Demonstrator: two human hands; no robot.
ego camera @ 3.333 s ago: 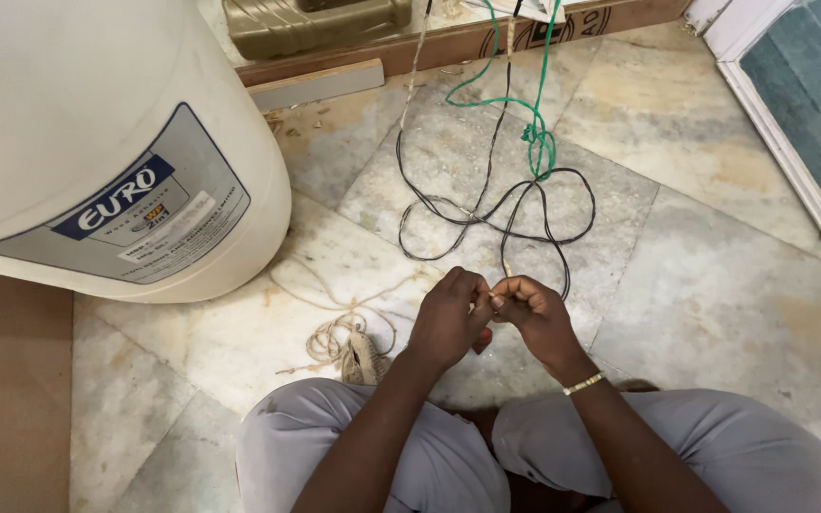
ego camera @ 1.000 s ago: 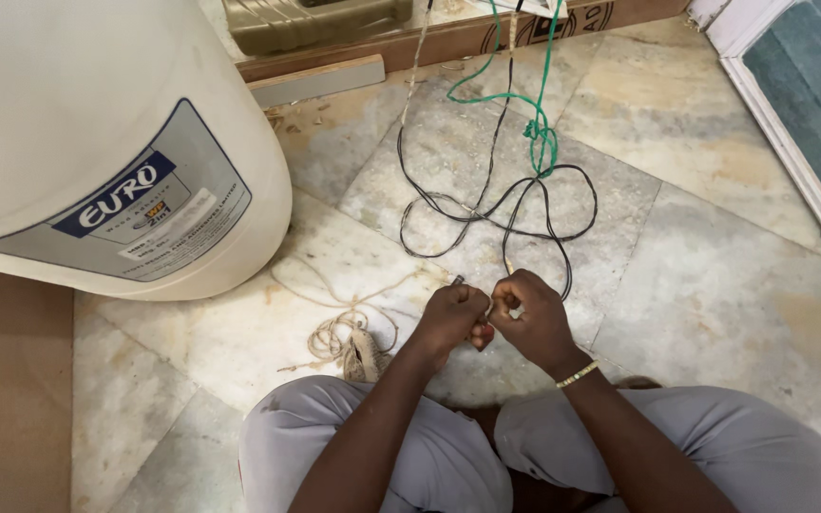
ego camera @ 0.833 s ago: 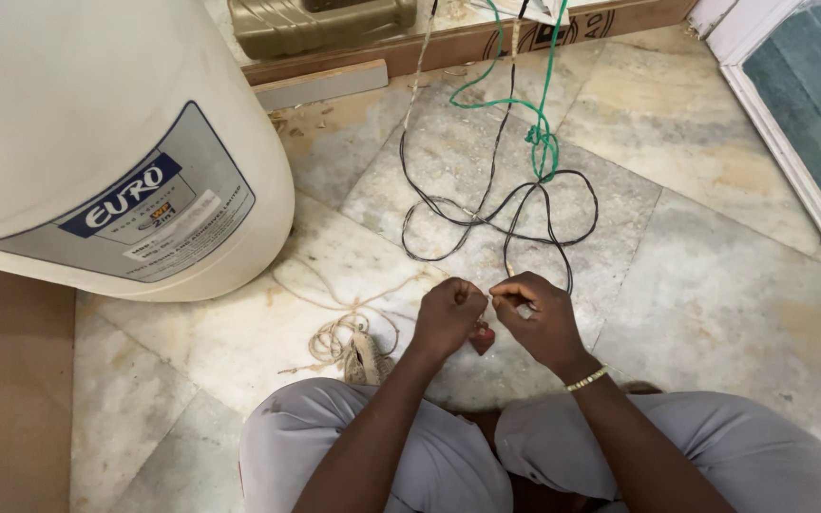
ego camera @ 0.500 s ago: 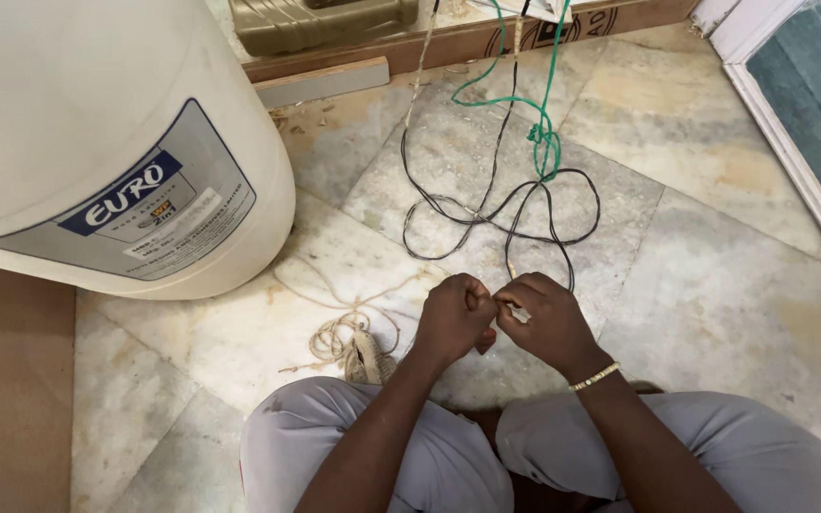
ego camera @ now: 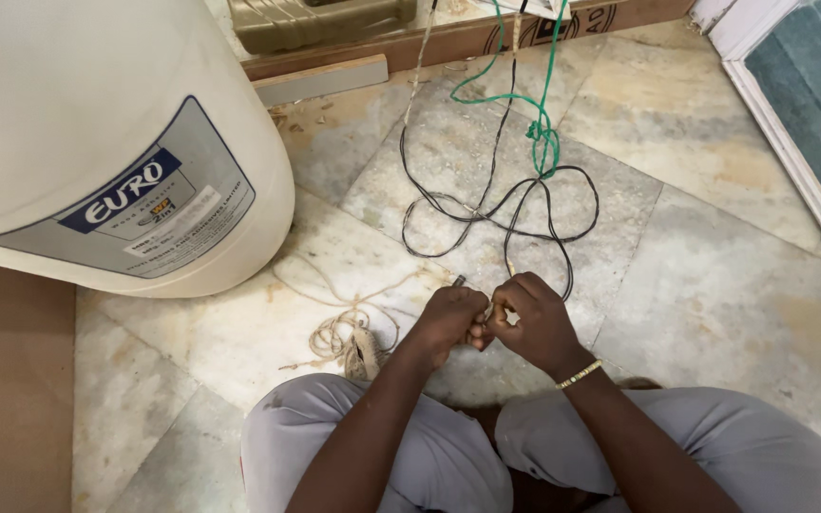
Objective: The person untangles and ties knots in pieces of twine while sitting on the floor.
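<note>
Far to the left of both hands stands a big white drum (ego camera: 97, 142) on the marble floor (ego camera: 715, 285). A tangle of tan twine (ego camera: 349, 337) lies just left of the left hand (ego camera: 448, 321), which is clenched around a thin cord end (ego camera: 489, 313). The right hand (ego camera: 534, 318) touches it, fingers pinching the same cord end. Beyond the knuckles, black cable (ego camera: 486, 204) loops on the floor, knotted with a green cord (ego camera: 544, 133).
</note>
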